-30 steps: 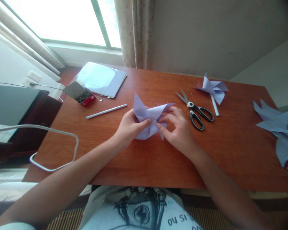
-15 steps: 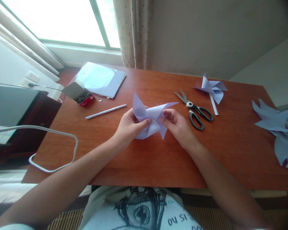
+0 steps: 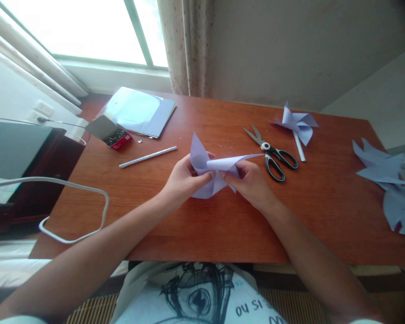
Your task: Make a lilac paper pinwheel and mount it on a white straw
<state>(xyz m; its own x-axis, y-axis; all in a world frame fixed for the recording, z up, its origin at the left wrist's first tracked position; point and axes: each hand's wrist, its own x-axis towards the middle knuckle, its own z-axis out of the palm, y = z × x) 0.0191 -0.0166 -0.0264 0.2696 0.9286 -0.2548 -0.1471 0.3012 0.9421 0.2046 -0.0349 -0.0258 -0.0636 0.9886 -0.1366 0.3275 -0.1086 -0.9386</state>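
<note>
A pale lilac paper pinwheel shape (image 3: pixel 202 157) is held over the middle of the brown wooden table (image 3: pixel 195 225). My left hand (image 3: pixel 182 182) pinches its centre from the left, thumb on top. From the right, my right hand (image 3: pixel 251 182) grips a flap that is curled over toward the centre, its tip pointing right. Part of the paper lies under both hands.
Black-handled scissors (image 3: pixel 273 155) lie just right of my right hand. A finished lilac pinwheel on a stick (image 3: pixel 297 126) lies behind them. A rolled paper stick (image 3: pixel 147 156), an open pin box (image 3: pixel 113 134), a folder (image 3: pixel 140 110), paper scraps (image 3: pixel 388 180) and a white cable (image 3: pixel 70 211) surround the spot.
My right hand has shifted from pressing at the centre to gripping the right flap, which now curls over toward the middle. My left hand has kept its pinch.
</note>
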